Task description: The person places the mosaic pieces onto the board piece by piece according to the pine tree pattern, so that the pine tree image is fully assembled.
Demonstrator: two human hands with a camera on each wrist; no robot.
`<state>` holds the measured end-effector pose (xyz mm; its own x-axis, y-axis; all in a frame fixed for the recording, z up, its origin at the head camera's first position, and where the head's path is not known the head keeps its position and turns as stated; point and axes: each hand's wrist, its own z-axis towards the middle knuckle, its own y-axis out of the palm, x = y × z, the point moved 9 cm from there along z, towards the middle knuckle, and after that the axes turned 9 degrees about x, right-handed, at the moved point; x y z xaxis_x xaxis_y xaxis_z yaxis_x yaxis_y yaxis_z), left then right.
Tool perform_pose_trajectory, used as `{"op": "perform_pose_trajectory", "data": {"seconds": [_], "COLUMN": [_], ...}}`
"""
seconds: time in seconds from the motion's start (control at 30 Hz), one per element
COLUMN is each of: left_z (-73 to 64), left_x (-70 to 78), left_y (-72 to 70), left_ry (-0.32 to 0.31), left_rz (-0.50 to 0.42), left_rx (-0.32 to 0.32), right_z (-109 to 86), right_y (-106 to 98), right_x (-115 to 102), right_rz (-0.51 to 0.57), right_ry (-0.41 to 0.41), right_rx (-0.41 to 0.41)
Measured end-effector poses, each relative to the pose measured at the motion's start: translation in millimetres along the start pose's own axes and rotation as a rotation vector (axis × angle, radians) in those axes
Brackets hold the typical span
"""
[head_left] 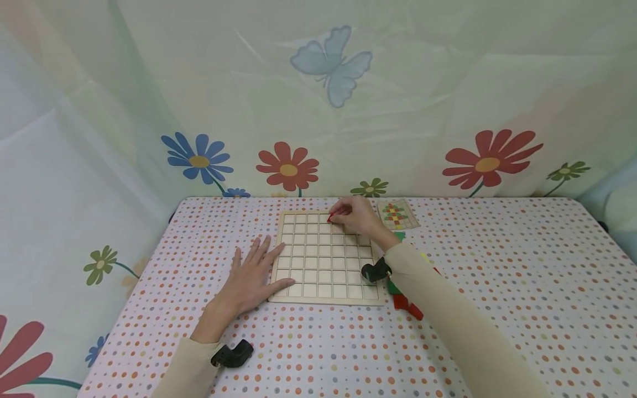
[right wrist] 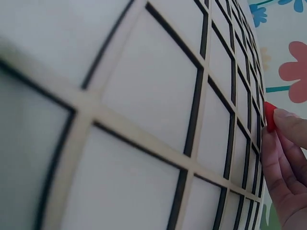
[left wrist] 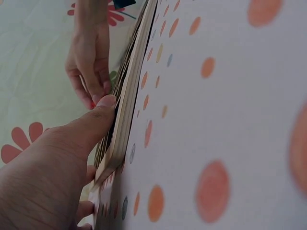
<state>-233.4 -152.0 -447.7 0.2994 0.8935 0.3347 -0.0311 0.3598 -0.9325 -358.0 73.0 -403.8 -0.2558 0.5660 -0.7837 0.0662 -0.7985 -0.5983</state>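
A square wooden grid board [head_left: 318, 262] with rows of shallow cells lies on the table. At its far edge my right hand [head_left: 355, 215] pinches a small red tile [right wrist: 270, 116] between thumb and fingers, right over a cell of the top row. My left hand [head_left: 254, 276] lies spread at the board's left side, its thumb on the near left part of the frame and its fingertips by the left edge. In the left wrist view the thumb [left wrist: 98, 117] rests along the rim of the board.
Right of the board lie red pieces [head_left: 408, 305] and green pieces [head_left: 393, 286], partly hidden by the right forearm. A pattern card [head_left: 412, 221] with a coloured grid design sits at the back right. The dotted tablecloth [head_left: 318, 354] meets a flowered curtain behind.
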Motion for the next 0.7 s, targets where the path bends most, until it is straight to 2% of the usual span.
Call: {"op": "perform_pose_trajectory", "data": {"seconds": [0.27, 0.57, 0.7], "left_z": [0.2, 0.7, 1.4], "left_x": [-0.8, -0.5, 0.2], "left_y": [-0.6, -0.8, 0.1], "left_ry": [-0.001, 0.004, 0.008], "left_rz": [0.001, 0.010, 0.017], "left_rx": [-0.008, -0.006, -0.016], "right_z": [7.7, 9.6, 9.5], "right_y": [9, 15, 16], "right_x": [0, -7, -9], "right_rz": [0.022, -0.048, -0.062], "right_ry": [0.014, -0.033, -0.018], "right_rx": [-0.007, -0.023, -0.037]}}
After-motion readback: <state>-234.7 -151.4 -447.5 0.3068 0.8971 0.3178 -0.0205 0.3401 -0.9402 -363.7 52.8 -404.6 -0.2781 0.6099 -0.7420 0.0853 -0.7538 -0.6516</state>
